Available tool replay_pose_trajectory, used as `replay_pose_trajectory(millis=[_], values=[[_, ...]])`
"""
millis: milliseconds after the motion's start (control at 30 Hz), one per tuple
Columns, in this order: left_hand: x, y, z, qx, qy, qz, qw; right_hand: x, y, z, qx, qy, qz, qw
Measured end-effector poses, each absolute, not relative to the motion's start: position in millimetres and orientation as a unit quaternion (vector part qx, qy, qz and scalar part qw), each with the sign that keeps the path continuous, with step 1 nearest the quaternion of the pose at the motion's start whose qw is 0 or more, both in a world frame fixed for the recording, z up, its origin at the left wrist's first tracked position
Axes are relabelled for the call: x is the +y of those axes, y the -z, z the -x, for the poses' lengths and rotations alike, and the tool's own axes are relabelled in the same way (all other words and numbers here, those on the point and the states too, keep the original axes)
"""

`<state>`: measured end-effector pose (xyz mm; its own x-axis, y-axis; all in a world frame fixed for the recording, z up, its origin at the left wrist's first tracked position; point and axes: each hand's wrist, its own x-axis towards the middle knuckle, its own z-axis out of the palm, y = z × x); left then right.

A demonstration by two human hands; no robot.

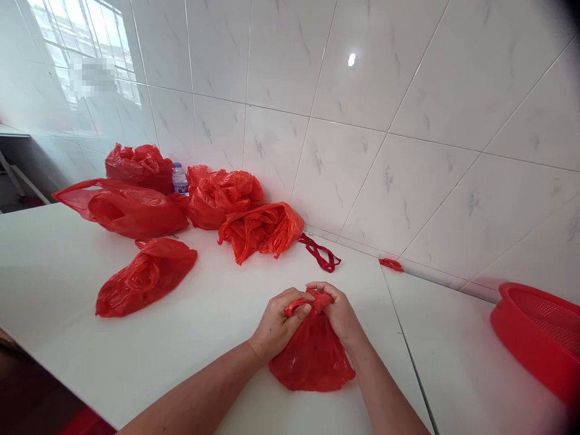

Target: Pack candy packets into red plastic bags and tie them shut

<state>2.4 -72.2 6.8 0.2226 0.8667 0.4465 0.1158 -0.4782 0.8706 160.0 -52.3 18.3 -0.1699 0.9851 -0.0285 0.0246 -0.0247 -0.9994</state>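
Note:
A red plastic bag (312, 356) rests on the white table in front of me, its lower part spread out and its neck gathered up. My left hand (286, 317) is closed around the left side of the neck, thumb pressed on the bunched plastic. My right hand (334, 308) grips the other side of the neck, fingers curled over the top. The two hands nearly meet at the gathered plastic. Whatever the bag contains is hidden by the red film.
Several red plastic bags, one nearby (147, 278), lie at left and along the tiled wall (281, 145). A water bottle (180, 179) stands among them. A dark red strap (321, 254) and a red scrap (391, 264) lie by the wall. A red plastic basket (530, 338) sits at right, beyond a table seam.

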Motion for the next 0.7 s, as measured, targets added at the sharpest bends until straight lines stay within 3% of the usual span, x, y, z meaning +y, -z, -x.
replay_pose_trajectory(millis=[100, 200, 300, 433, 700], values=[[-70, -6, 1, 0.349, -0.532, -0.692, 0.342, -54, -24, -168, -0.465, -0.67, 0.362, 0.451], [-69, -5, 3, 0.352, -0.55, -0.697, 0.297, -47, -18, -178, -0.426, -0.677, 0.33, 0.502], [-72, -3, 3, 0.331, -0.548, -0.734, 0.225, -33, -1, -192, -0.461, -0.533, 0.469, 0.533], [-84, -6, -1, 0.249, -0.541, -0.785, 0.169, -20, 21, -214, -0.507, -0.274, 0.662, 0.479], [-92, -5, -15, 0.279, -0.458, -0.841, 0.07, -23, 28, -224, -0.522, -0.248, 0.705, 0.412]])
